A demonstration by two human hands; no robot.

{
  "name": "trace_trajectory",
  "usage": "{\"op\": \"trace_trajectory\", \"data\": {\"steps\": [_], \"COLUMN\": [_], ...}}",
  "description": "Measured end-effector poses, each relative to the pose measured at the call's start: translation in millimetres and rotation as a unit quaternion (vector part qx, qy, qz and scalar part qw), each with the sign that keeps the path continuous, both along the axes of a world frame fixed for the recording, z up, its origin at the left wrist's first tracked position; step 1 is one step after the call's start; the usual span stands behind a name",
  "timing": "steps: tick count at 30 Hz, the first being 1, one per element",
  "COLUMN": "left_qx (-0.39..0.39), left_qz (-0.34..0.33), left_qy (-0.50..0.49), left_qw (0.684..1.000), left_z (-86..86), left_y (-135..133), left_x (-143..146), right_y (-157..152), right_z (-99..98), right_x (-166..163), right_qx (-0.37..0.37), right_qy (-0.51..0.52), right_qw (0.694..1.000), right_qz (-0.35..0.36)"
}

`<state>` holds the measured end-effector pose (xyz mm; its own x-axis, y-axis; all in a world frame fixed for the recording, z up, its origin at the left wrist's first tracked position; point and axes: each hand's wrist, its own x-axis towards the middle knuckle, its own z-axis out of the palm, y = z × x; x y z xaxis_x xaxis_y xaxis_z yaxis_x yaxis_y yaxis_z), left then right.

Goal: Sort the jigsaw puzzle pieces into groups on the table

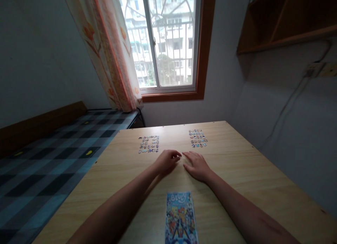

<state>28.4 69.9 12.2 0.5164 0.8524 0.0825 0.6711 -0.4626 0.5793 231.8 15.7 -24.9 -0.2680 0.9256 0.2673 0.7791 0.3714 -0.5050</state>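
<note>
My left hand (168,161) is over the middle of the wooden table (221,209), fingers curled inward and close together at the tips. Anything between them is too small to make out. Facing it, a short gap away, my right hand (197,164) has its fingers apart and holds nothing that I can see. Beyond my left hand, jigsaw puzzle pieces (141,146) lie spaced out in rows around a small gap. A second group of jigsaw pieces (198,136) sits in rows beyond my right hand. Between my forearms lies a colourful picture sheet (180,216) marked "BLUEY".
A bed with a checked cover (52,160) stands along the table's left side. Behind the table are a window (171,40) and a flowered curtain (105,47). On the right wall, a wooden shelf (279,30) hangs above a power socket (314,69) with a dangling cable.
</note>
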Motion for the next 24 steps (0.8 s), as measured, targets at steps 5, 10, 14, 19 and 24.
{"op": "trace_trajectory", "data": {"steps": [5,10,14,19,24], "left_qx": [0.081,0.091,0.084,0.086,0.090], "left_qz": [0.017,0.024,0.007,-0.007,0.008], "left_qy": [-0.020,-0.027,0.009,0.029,0.033], "left_qw": [0.996,0.995,0.996,0.996,0.995], "left_z": [-11.1,-9.7,-5.3,-6.5,-9.8], "left_y": [-4.4,-3.9,-9.6,-11.1,-10.5], "left_x": [5.1,-9.5,-10.3,-6.3,-5.3], "right_y": [3.9,4.8,5.6,13.8,24.8], "right_z": [-0.8,-0.6,-2.0,2.9,11.1], "right_x": [2.9,3.0,3.1,0.2,-6.9], "right_qx": [0.003,0.009,0.011,0.022,0.044], "right_qy": [0.055,0.065,0.037,-0.010,-0.047], "right_qw": [0.998,0.997,0.999,0.998,0.996], "right_qz": [-0.017,-0.030,-0.038,-0.055,-0.055]}}
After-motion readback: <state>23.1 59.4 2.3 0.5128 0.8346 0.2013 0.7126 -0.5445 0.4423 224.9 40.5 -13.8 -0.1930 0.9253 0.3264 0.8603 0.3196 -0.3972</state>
